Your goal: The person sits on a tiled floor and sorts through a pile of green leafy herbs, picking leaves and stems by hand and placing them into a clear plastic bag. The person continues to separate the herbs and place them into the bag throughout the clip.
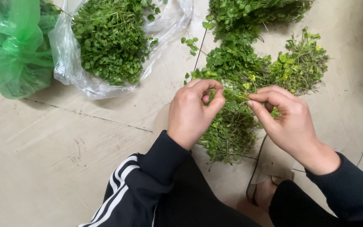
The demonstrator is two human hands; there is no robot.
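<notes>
Head view is showing a person crouching over a pale tiled floor [64,138], both hands working a small sprig of leafy greens [236,93] just above a loose pile of the same herbs [232,126] lying near the middle of the floor. The left hand [192,111] is pinching with thumb and forefinger curled tight on one end of the sprig, and the right hand [288,122] is pinching the other end between fingertips, so both grips are closed on the thin stem. The greens are looking very light, soft and limp, with fine stems that would likely snap or bruise under hard pressure; holding them low on the stem, rather than by the leaves, seems the safer grasp. More bunches [253,17] are spreading toward the far edge of the floor, with a yellowing clump [301,63] to the right. A clear plastic bag [64,63] full of greens is lying open at the far left, touching a green plastic bag [13,50] in the far-left corner. A beige sandal [269,172] is showing under the right wrist.
</notes>
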